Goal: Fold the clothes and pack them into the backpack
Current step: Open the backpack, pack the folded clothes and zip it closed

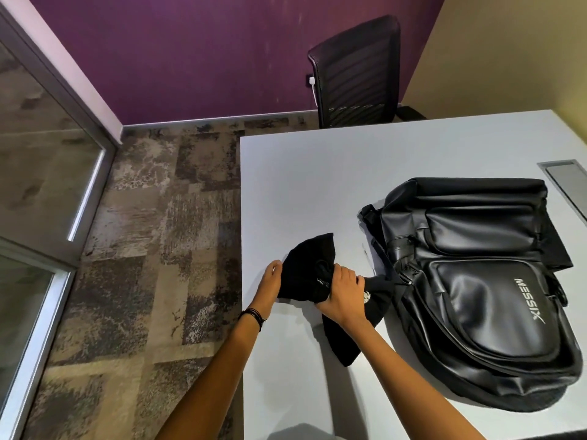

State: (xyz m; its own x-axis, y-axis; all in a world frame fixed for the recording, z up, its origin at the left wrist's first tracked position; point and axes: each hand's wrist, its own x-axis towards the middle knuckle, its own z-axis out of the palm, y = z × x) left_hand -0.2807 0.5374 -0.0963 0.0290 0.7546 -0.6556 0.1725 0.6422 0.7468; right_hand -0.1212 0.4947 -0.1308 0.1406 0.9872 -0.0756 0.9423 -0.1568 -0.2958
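Gripping a bunched black garment (306,274) near the table (317,173) edge, the right hand (341,292) clutches its middle, the left hand (272,276) pinches its side. Beside the closed backpack (470,281), loose cloth could slide off, spoiling the fold.

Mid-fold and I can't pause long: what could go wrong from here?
1. The black garment is bunched in the right hand, so the fold may come out lumpy.
2. It sits near the left edge of the table and could slide off.
3. The backpack shows no open compartment.
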